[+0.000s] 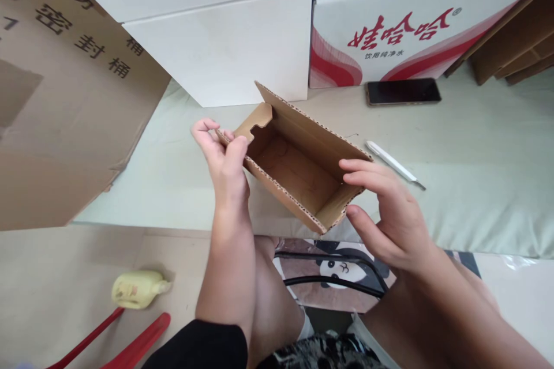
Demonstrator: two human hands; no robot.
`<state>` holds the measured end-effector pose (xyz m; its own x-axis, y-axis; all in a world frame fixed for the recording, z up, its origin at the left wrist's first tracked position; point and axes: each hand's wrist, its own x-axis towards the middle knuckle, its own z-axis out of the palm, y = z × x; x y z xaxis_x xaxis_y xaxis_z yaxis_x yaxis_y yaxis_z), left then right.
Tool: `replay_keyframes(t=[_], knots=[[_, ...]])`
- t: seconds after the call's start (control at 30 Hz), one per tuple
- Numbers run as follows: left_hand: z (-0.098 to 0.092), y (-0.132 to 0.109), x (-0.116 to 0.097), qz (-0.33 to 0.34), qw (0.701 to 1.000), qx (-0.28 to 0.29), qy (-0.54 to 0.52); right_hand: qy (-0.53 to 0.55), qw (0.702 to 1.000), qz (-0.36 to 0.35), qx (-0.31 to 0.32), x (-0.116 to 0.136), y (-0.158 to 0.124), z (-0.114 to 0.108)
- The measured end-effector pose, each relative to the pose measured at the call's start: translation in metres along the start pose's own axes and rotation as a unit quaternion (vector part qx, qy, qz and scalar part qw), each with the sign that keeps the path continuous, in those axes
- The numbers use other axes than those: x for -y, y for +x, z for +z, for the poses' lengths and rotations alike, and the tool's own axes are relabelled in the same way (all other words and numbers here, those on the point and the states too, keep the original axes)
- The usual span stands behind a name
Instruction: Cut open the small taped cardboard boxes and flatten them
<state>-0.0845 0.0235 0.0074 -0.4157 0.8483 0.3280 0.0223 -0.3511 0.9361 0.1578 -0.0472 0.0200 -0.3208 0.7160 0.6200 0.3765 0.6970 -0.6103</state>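
A small brown corrugated cardboard box [298,167], partly folded and with its top unclosed, hangs above the pale green surface [476,173]. My left hand [223,161] pinches the notched end flap at the box's left end between thumb and fingers. My right hand [385,213] grips the box's right end, fingers over the top edge and thumb under the near corner. The box's inside holds nothing.
A white craft knife [396,164] lies right of the box, with a dark phone [403,91] behind it. White cartons [225,40], one with red print [402,34], stand at the back; a big brown carton [64,98] at left. A yellow bottle [136,288] and red handles [130,346] lie on the floor.
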Motion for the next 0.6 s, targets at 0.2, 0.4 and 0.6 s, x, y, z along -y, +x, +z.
replay_keyframes(t=[0.2, 0.4, 0.6], knots=[[-0.0033, 0.0032, 0.006, 0.012, 1.0, -0.011, -0.016, -0.015, 1.0, 0.007, 0.015, 0.0003, -0.0026, -0.0015], [-0.0071, 0.0036, 0.0035, -0.001, 0.998, 0.034, -0.057, -0.055, 0.998, -0.005, 0.007, 0.0014, -0.0028, 0.0027], [-0.0076, 0.0029, 0.001, -0.018, 0.993, 0.035, -0.107, -0.075, 0.997, -0.032, 0.009, 0.0022, -0.006, 0.0082]])
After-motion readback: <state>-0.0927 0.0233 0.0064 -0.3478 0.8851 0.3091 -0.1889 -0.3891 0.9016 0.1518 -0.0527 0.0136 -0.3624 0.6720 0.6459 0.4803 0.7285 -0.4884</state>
